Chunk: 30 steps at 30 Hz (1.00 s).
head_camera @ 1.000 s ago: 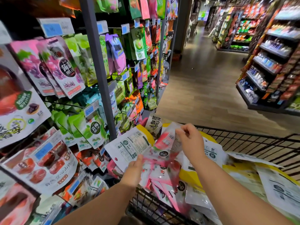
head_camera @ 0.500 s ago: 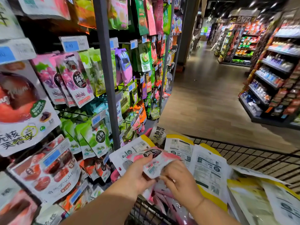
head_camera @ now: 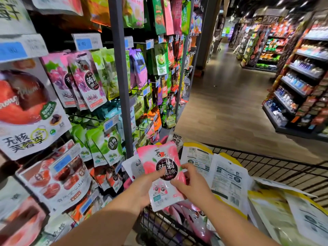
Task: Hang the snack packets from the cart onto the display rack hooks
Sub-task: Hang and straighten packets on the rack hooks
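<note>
A pink peach jelly packet (head_camera: 160, 162) stands upright over the near left corner of the black wire cart (head_camera: 276, 162). My left hand (head_camera: 143, 188) grips its lower left edge, thumb on the front. My right hand (head_camera: 190, 184) pinches its right side. More pink packets (head_camera: 193, 219) lie in the cart below, beside several yellow and white packets (head_camera: 229, 181) lying back side up. The display rack (head_camera: 120, 71) to the left is full of hanging packets: purple grape (head_camera: 88, 80), green (head_camera: 108, 146) and red ones (head_camera: 58, 176).
A grey upright post of the rack stands just left of the held packet. Blue price tags (head_camera: 85, 42) stick out on hook ends. The wooden aisle floor (head_camera: 227, 103) runs ahead, with stocked shelves (head_camera: 301, 82) along its right side.
Both hands lifted one pink packet out of the cart pile and turned it upright, front toward me. The view rose toward the rack.
</note>
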Each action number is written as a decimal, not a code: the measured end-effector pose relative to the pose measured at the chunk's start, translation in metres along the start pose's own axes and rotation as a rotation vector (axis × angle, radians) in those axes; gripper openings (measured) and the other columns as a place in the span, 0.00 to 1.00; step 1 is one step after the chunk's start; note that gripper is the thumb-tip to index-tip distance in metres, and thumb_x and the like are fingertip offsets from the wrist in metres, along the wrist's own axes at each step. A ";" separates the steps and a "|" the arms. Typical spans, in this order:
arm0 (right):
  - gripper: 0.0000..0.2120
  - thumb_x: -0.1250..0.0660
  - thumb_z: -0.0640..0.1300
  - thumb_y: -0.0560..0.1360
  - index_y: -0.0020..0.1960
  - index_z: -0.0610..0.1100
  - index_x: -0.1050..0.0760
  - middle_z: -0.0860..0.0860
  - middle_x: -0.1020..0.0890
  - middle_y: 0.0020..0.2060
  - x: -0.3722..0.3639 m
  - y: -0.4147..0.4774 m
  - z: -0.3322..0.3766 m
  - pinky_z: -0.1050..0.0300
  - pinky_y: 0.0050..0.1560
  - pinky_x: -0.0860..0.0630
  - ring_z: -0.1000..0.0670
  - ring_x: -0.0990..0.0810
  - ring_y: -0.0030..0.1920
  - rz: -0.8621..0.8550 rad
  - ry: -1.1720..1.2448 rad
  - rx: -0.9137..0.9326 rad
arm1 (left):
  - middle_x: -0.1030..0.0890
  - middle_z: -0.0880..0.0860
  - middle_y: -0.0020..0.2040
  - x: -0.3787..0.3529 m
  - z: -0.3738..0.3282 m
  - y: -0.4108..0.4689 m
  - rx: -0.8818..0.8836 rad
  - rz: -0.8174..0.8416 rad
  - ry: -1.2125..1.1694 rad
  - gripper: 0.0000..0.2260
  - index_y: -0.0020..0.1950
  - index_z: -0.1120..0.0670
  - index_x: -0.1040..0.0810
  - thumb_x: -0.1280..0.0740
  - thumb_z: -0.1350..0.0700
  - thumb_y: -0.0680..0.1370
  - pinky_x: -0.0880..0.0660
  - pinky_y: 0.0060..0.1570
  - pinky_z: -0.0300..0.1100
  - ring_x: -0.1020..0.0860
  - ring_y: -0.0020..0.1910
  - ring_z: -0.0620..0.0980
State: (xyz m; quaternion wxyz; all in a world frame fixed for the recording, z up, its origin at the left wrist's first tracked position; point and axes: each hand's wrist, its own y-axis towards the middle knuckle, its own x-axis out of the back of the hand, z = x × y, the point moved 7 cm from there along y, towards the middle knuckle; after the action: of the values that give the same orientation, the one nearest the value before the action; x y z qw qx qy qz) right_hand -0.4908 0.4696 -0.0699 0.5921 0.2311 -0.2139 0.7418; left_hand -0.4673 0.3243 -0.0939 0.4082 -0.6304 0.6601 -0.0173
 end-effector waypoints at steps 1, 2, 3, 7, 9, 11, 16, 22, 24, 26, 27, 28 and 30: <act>0.21 0.29 0.58 0.71 0.58 0.56 0.34 0.54 0.18 0.43 -0.002 0.000 -0.003 0.52 0.45 0.22 0.54 0.19 0.42 0.018 -0.002 0.008 | 0.17 0.67 0.49 0.004 -0.001 -0.001 -0.005 -0.010 -0.011 0.15 0.56 0.65 0.22 0.31 0.58 0.73 0.23 0.49 0.55 0.17 0.41 0.62; 0.18 0.31 0.59 0.72 0.58 0.56 0.32 0.53 0.18 0.42 -0.002 0.001 -0.005 0.51 0.45 0.22 0.53 0.19 0.41 0.032 0.010 0.013 | 0.17 0.66 0.50 0.007 -0.004 -0.003 -0.019 -0.022 -0.002 0.16 0.57 0.64 0.22 0.31 0.57 0.72 0.23 0.49 0.55 0.17 0.41 0.61; 0.15 0.34 0.59 0.76 0.58 0.55 0.31 0.52 0.18 0.42 -0.002 0.000 -0.010 0.49 0.46 0.22 0.52 0.19 0.41 0.042 0.009 0.012 | 0.17 0.66 0.51 0.014 -0.006 -0.003 -0.038 -0.042 0.012 0.19 0.58 0.64 0.22 0.29 0.57 0.70 0.22 0.48 0.54 0.17 0.42 0.61; 0.18 0.43 0.57 0.81 0.67 0.50 0.31 0.52 0.22 0.55 0.000 -0.001 -0.044 0.55 0.56 0.27 0.50 0.23 0.57 0.128 -0.385 -0.012 | 0.18 0.65 0.53 0.043 -0.011 -0.005 -0.093 -0.095 0.100 0.22 0.60 0.64 0.22 0.28 0.55 0.68 0.21 0.47 0.53 0.17 0.45 0.60; 0.22 0.42 0.57 0.81 0.71 0.50 0.34 0.51 0.27 0.64 -0.009 -0.002 -0.063 0.57 0.61 0.32 0.50 0.29 0.65 0.235 -0.593 0.003 | 0.17 0.63 0.54 0.055 -0.011 -0.006 -0.089 -0.126 0.142 0.25 0.58 0.63 0.21 0.24 0.53 0.66 0.23 0.54 0.54 0.18 0.50 0.59; 0.29 0.38 0.59 0.79 0.76 0.51 0.40 0.51 0.37 0.74 -0.017 -0.003 -0.075 0.57 0.69 0.37 0.49 0.36 0.72 0.312 -0.684 0.023 | 0.18 0.62 0.56 0.068 -0.009 -0.009 -0.109 -0.215 0.219 0.26 0.59 0.63 0.21 0.23 0.50 0.66 0.25 0.57 0.52 0.19 0.53 0.58; 0.40 0.34 0.60 0.75 0.79 0.54 0.51 0.53 0.52 0.79 -0.024 0.002 -0.084 0.55 0.75 0.47 0.48 0.47 0.77 0.332 -0.777 0.039 | 0.27 0.55 0.68 0.092 -0.001 -0.012 -0.123 -0.336 0.369 0.33 0.68 0.58 0.27 0.26 0.41 0.70 0.33 0.63 0.48 0.30 0.68 0.55; 0.46 0.31 0.63 0.71 0.80 0.54 0.53 0.53 0.52 0.79 -0.029 0.007 -0.092 0.56 0.74 0.46 0.48 0.46 0.77 0.338 -0.817 0.058 | 0.24 0.61 0.66 0.116 0.018 0.006 -0.075 -0.343 0.353 0.53 0.69 0.61 0.29 0.19 0.35 0.51 0.31 0.67 0.57 0.26 0.65 0.61; 0.46 0.32 0.64 0.72 0.80 0.54 0.53 0.54 0.52 0.79 -0.028 0.008 -0.094 0.57 0.75 0.47 0.49 0.47 0.77 0.333 -0.823 0.060 | 0.23 0.61 0.65 0.136 0.032 0.026 -0.030 -0.312 0.391 0.59 0.69 0.62 0.29 0.20 0.32 0.46 0.29 0.65 0.59 0.24 0.62 0.62; 0.43 0.34 0.63 0.74 0.80 0.53 0.53 0.53 0.52 0.79 -0.027 0.008 -0.095 0.58 0.75 0.49 0.50 0.48 0.78 0.327 -0.823 0.078 | 0.22 0.61 0.63 0.142 0.037 0.028 -0.028 -0.301 0.384 0.57 0.68 0.61 0.28 0.20 0.32 0.46 0.28 0.64 0.60 0.22 0.60 0.62; 0.39 0.37 0.62 0.76 0.80 0.53 0.51 0.54 0.53 0.79 -0.026 0.007 -0.094 0.58 0.75 0.50 0.50 0.49 0.78 0.319 -0.815 0.095 | 0.23 0.62 0.63 0.144 0.040 0.030 -0.023 -0.305 0.372 0.55 0.68 0.61 0.28 0.19 0.33 0.48 0.29 0.64 0.61 0.23 0.60 0.63; 0.35 0.41 0.62 0.78 0.79 0.53 0.49 0.55 0.53 0.79 -0.026 0.007 -0.093 0.59 0.75 0.51 0.51 0.49 0.78 0.300 -0.802 0.113 | 0.23 0.62 0.64 0.139 0.039 0.027 -0.033 -0.297 0.350 0.54 0.68 0.60 0.28 0.19 0.34 0.50 0.29 0.64 0.62 0.24 0.61 0.63; 0.34 0.58 0.69 0.77 0.77 0.54 0.39 0.55 0.46 0.78 -0.024 0.006 -0.086 0.62 0.74 0.49 0.52 0.45 0.78 0.283 -0.748 0.113 | 0.24 0.61 0.65 0.133 0.037 0.022 -0.043 -0.285 0.331 0.52 0.68 0.60 0.28 0.18 0.35 0.52 0.31 0.65 0.62 0.25 0.63 0.63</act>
State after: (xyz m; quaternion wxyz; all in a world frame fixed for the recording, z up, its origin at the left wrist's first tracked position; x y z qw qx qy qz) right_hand -0.4996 0.5010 -0.1535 0.3518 0.4858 -0.4033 0.6911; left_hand -0.4472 0.2347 -0.1991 0.2741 -0.7144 0.6225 -0.1643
